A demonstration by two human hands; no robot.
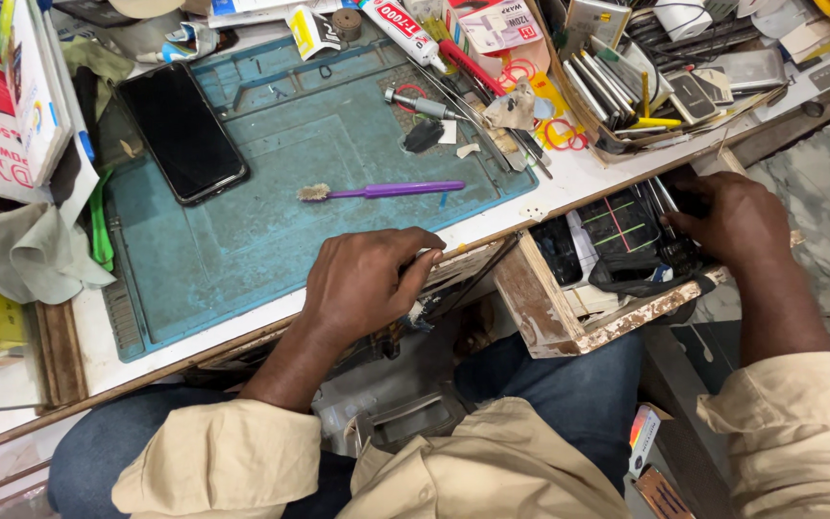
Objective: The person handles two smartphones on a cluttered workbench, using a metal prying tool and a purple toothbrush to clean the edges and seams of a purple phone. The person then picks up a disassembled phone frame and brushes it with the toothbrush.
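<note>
My left hand rests at the front edge of the white bench, fingers curled around something small that I cannot make out. My right hand reaches into an open wooden drawer at the right, fingers down among dark phone parts and screens; whether it grips one is hidden. A black phone lies face up on the blue work mat. A purple toothbrush lies across the mat just beyond my left hand.
A grey cloth and boxes crowd the left side. A glue tube, metal tools and a tray of phone parts fill the back right. My knees in jeans are under the bench.
</note>
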